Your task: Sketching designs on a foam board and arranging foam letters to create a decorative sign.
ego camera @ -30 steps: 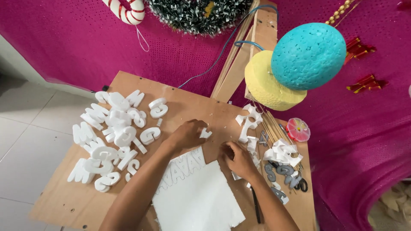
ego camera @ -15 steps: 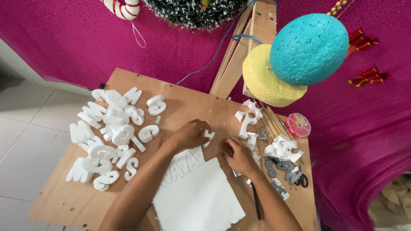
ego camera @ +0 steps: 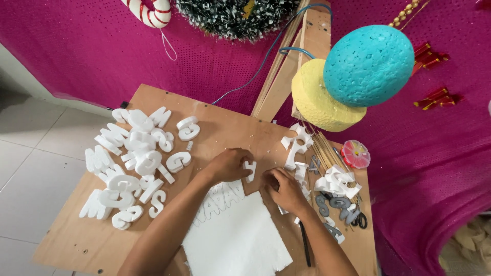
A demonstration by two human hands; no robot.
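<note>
— What was seen left of the white foam sheet [ego camera: 240, 232]?

— A heap of white foam letters [ego camera: 135, 161] was spread over the plywood board [ego camera: 66, 235], well to the left of the sheet and apart from both hands.

— And at the sheet itself?

— Letter outlines were traced along the sheet's upper left edge. Just above that edge the left hand [ego camera: 228, 164] was laid, its fingers curled around a small white foam piece [ego camera: 250, 169]; the piece was pinched at the fingertips, just above the sheet's top edge. The right hand [ego camera: 284, 189] was held at the sheet's upper right corner, fingers bent inward. Whether anything was gripped in it could not be told, since the palm was turned away.

— What was found to the right of the sheet?

— More white foam offcuts [ego camera: 335, 181], a bundle of thin wooden sticks [ego camera: 323, 149] and some grey letters [ego camera: 335, 204] were scattered there. A small pink round container [ego camera: 355, 154] was set further right. Above, a yellow foam ball [ego camera: 317, 102] and a blue foam ball [ego camera: 369, 65] were hung, touching each other.
</note>
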